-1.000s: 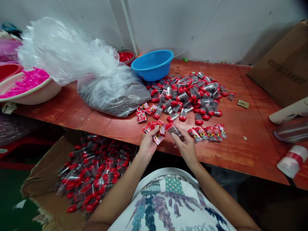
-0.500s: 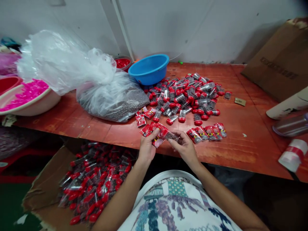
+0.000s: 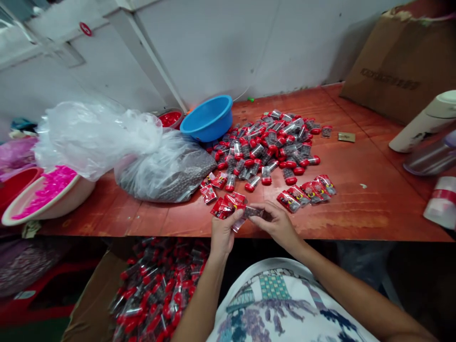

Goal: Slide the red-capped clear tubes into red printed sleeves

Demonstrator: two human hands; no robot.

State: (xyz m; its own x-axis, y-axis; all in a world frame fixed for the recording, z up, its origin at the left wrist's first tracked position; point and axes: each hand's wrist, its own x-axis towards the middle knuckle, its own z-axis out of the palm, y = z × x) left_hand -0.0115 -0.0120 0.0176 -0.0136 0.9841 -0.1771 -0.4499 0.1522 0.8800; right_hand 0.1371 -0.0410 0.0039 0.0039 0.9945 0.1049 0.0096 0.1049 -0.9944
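Holding a small clear container (image 3: 253, 212) of dark beads just above the front edge of the reddish table (image 3: 356, 213), the right hand (image 3: 276, 221) is pinching it between thumb and fingers, grip closed. The container's left end is meeting the red printed wrappers (image 3: 230, 204) at the left hand (image 3: 223, 232); whether it is sitting inside one, cannot tell. Left thumb is pressing over the wrappers, that grip closed on them too. Just beyond, a few flat red packets (image 3: 208, 194) are lying near the bead bag. Right of the hands, a slanting row of wrapped containers (image 3: 310, 192) is resting on the tabletop. Farther back, a loose pile of red-capped containers (image 3: 272, 147) is spreading across the middle, lying every which way. Blue basin (image 3: 213, 128) is standing behind the pile's left side; the plastic bag (image 3: 171, 171), bulging with dark beads, is slumping left of it. Farther left, a cream basin (image 3: 76, 202) is holding bright pink pieces. Toward the right, a small gold-coloured piece (image 3: 346, 137) is lying alone, with a pale bottle (image 3: 420, 123) and a cardboard box (image 3: 395, 71) standing beyond. Below the table edge, more red-capped containers (image 3: 160, 289) are filling a carton.
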